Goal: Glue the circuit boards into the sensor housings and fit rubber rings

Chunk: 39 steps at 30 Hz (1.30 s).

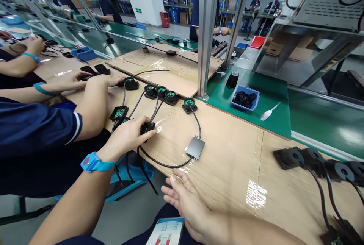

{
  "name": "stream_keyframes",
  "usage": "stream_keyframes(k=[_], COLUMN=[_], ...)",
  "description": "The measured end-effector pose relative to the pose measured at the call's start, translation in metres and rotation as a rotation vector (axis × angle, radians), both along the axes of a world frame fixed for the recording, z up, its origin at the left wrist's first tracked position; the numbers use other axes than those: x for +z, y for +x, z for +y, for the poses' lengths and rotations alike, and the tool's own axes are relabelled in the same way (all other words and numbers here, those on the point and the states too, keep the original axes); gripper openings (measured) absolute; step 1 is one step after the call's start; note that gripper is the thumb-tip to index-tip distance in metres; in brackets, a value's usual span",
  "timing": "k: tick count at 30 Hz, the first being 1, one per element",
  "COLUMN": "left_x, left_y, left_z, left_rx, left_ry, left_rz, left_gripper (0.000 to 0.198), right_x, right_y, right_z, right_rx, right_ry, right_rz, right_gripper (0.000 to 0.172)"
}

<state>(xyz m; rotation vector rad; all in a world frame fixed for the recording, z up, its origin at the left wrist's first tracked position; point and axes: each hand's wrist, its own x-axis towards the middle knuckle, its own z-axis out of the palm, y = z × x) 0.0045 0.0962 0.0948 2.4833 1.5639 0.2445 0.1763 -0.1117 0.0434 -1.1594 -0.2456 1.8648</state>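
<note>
Left hand point(127, 134): I see its fingers narrow, holding the black box point(148, 127).
Right hand point(190, 197): fingers loosely spread.
Grey module point(195, 147): near, beyond right fingers.

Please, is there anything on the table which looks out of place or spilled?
The white dropper bottle appears to lie on its side beside the blue bin, rather than standing upright. No spill shows around it.

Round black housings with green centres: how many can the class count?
5: a leftmost housing, three clustered housings, and a separate housing to their right. Others may be hidden.
</note>
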Motion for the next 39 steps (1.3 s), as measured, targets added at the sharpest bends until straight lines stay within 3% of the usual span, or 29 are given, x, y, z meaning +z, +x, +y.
stream_keyframes(k=[3,5,7,10,12,15,19,24,27,31,34,37,39], left_x=[0.008,0.007,0.001,-0.012,-0.02,-0.027,-0.033,-0.041,-0.042,-0.043,-0.046,-0.049,-0.049], left_y=[0.01,0.022,0.035,0.05,0.057,0.068,0.081,0.091,0.093,0.095,0.1,0.107,0.112], left_z=[-0.001,-0.001,0.001,0.016,0.037,0.083,0.133,0.148,0.145,0.144,0.148,0.151,0.151], left_rx=[-0.051,-0.09,-0.134,-0.198,-0.186,-0.089,-0.049,-0.091,-0.186,-0.335,-0.416,-0.477,-0.502], left_ry=[-0.068,-0.127,-0.181,-0.22,-0.184,-0.057,0.015,0.022,-0.012,-0.138,-0.267,-0.406,-0.5], left_rz=[-0.086,-0.14,-0.193,-0.262,-0.303,-0.347,-0.343,-0.348,-0.368,-0.413,-0.445,-0.456,-0.446], left_gripper=[0.05,0.051,0.053,0.049,0.04,0.039,0.04,0.038,0.037,0.038,0.041,0.04,0.041], right_x=[-0.006,-0.008,-0.005,0.002,0.007,0.011,0.009,-0.005,-0.015,-0.026,-0.028,-0.025,-0.02], right_y=[0.008,0.021,0.034,0.044,0.044,0.041,0.037,0.027,0.035,0.069,0.097,0.119,0.13], right_z=[0.005,0.013,0.027,0.046,0.054,0.053,0.047,0.042,0.031,0.011,-0.005,-0.014,-0.017], right_rx=[0.041,0.259,0.582,0.801,0.829,0.836,0.784,0.708,0.544,0.329,0.211,0.022,-0.199], right_ry=[0.179,0.465,0.723,0.778,0.77,0.788,0.845,1.026,0.994,0.929,0.863,0.754,0.609], right_rz=[-0.225,-0.671,-1.212,-1.532,-1.593,-1.689,-1.794,-1.839,-1.822,-1.645,-1.564,-1.492,-1.198], right_gripper=[0.084,0.066,0.057,0.044,0.027,0.02,0.031,0.06,0.048,0.003,0.023,0.026,0.025])
